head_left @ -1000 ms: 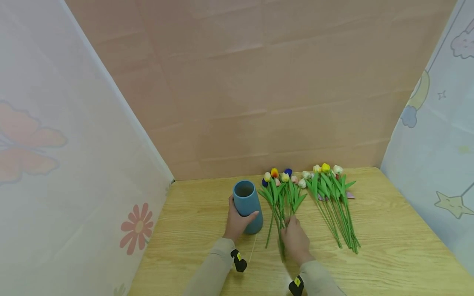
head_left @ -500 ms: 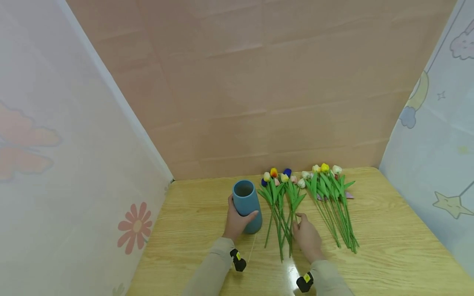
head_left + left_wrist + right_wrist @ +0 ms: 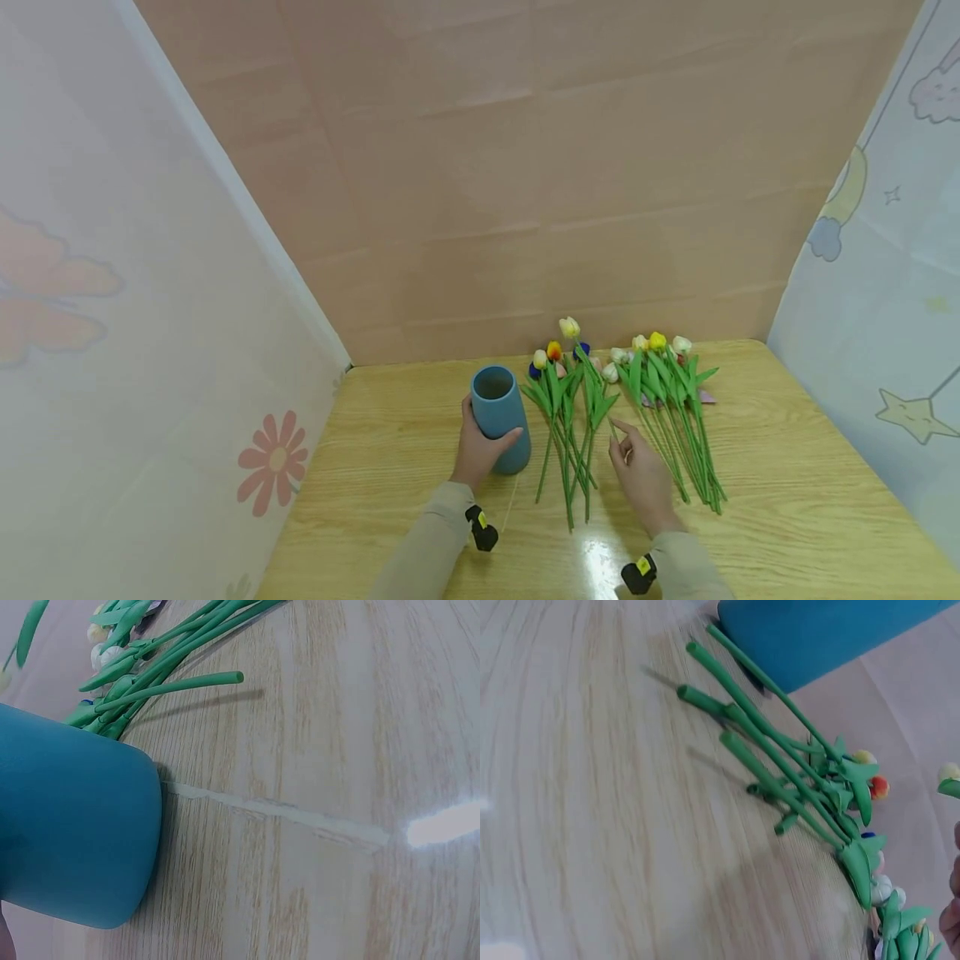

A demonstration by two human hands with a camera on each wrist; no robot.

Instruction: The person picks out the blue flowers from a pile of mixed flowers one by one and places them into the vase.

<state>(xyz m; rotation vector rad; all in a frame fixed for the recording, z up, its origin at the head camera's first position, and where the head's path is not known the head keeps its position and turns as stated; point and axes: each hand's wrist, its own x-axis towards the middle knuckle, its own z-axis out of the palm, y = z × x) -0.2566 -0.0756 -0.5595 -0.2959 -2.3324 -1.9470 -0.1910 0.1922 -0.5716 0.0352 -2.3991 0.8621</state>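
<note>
A blue vase stands on the wooden table, and my left hand grips its side. In the left wrist view the vase fills the left side. My right hand pinches the stem of a pale yellow artificial tulip, raised above the others and leaning left. Only fingertips of that hand and part of its tulip show at the right wrist view's edge. Beside the vase lies a bunch of mixed-colour tulips, stems toward me.
A second bunch of tulips, white, yellow and purple, lies farther right on the table. A brown backdrop closes the back. Patterned white panels stand left and right.
My right hand has moved to the right, drawing the pale yellow tulip up out of the near bunch. The left hand and vase have stayed put.
</note>
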